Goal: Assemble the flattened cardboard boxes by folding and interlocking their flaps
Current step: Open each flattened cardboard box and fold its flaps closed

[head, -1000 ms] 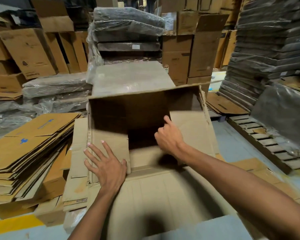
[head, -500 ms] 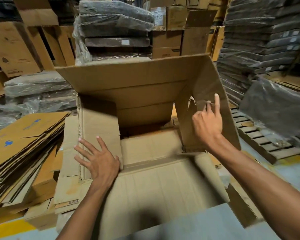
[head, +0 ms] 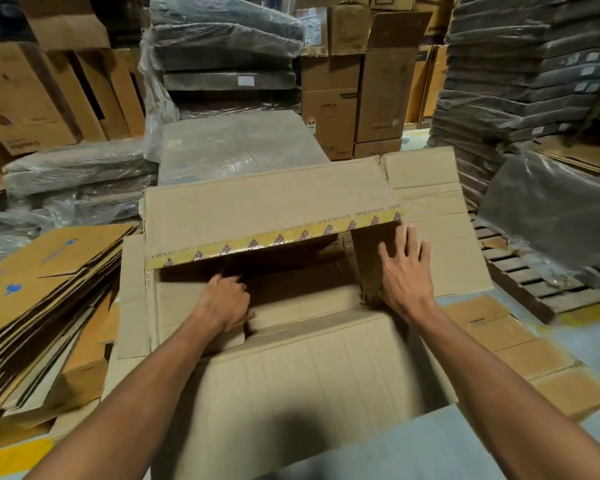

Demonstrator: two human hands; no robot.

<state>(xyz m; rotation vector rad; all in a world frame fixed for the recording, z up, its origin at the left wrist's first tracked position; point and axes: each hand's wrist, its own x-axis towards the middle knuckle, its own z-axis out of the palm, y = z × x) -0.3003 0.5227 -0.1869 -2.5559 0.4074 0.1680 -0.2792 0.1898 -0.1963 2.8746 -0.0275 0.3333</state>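
A large brown cardboard box (head: pixel 312 368) stands in front of me with its flaps partly folded. Its far flap (head: pixel 267 206), edged with yellow printed tape, lies folded toward me over the opening. My left hand (head: pixel 227 303) reaches under that flap with curled fingers on the left inner flap; whether it grips the flap is unclear. My right hand (head: pixel 404 271) lies flat with spread fingers on the right side flap (head: pixel 430 220), which is laid outward. The near flap slopes toward me.
A stack of flattened boxes (head: pixel 39 296) lies at the left. Flat cardboard (head: pixel 520 358) lies on the floor at the right, beside a wooden pallet (head: pixel 541 289). Plastic-wrapped bundles (head: pixel 229 46) and upright cartons (head: pixel 329 109) stand behind.
The far flap has come down over the opening. My left hand moved from the left flap's top in under the far flap. My right hand opened flat on the right flap, which went outward.
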